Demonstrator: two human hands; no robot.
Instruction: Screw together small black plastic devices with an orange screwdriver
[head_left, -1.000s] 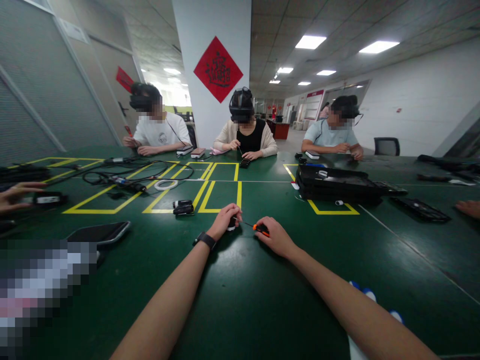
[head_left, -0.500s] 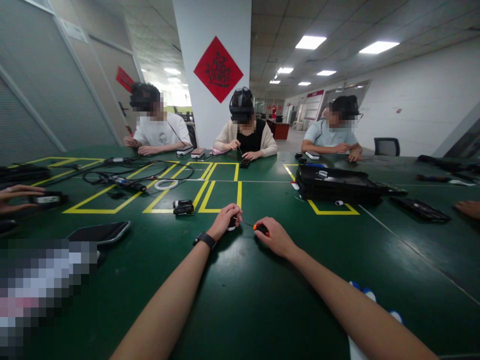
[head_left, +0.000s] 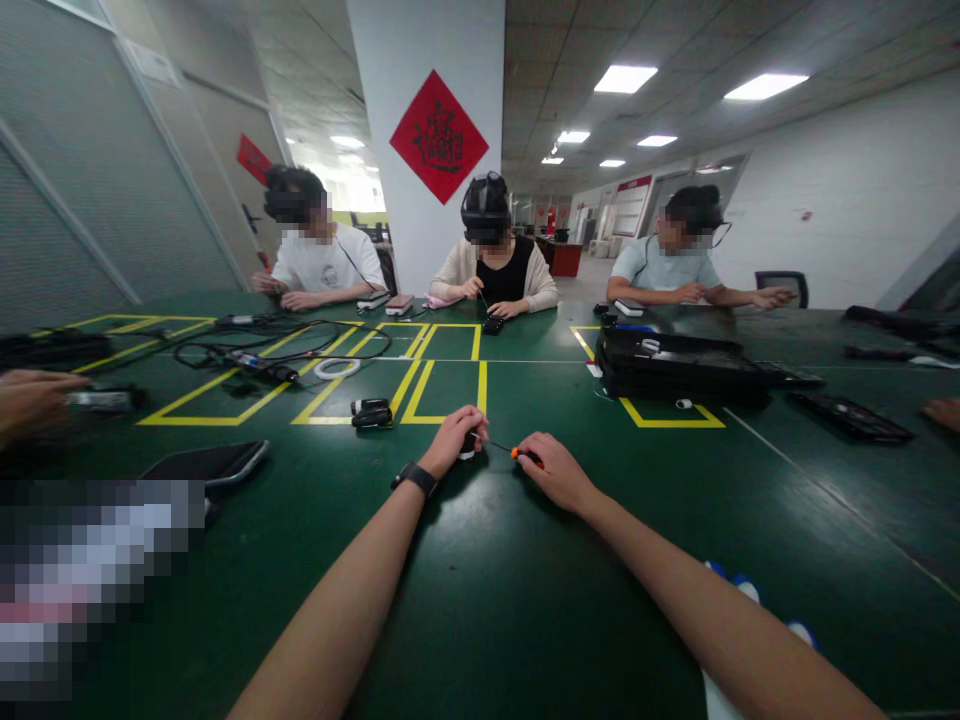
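My right hand (head_left: 556,470) is wrapped round the orange and black handle of a screwdriver (head_left: 528,457). Its thin shaft points left to a small black and white object (head_left: 469,444), which the fingers of my left hand (head_left: 452,440) grip and mostly cover. Whether the tip touches that object I cannot make out. Both hands rest low over the green table (head_left: 465,600), a short gap apart. A dark watch band circles my left wrist. Beyond my left hand lie two black cylindrical pieces (head_left: 372,413), side by side.
A stack of black trays (head_left: 675,370) stands right of centre. Black cables (head_left: 262,350) and a white ring (head_left: 337,369) lie to the left, near yellow tape outlines. A tablet-like device (head_left: 206,462) is at near left. Several people sit around the table; a co-worker's hand (head_left: 37,395) enters at left.
My hands keep nearly the same pose; the view shifts slightly. The person at far right has stretched an arm out to the side. The co-worker's hand at left has moved with a dark object.
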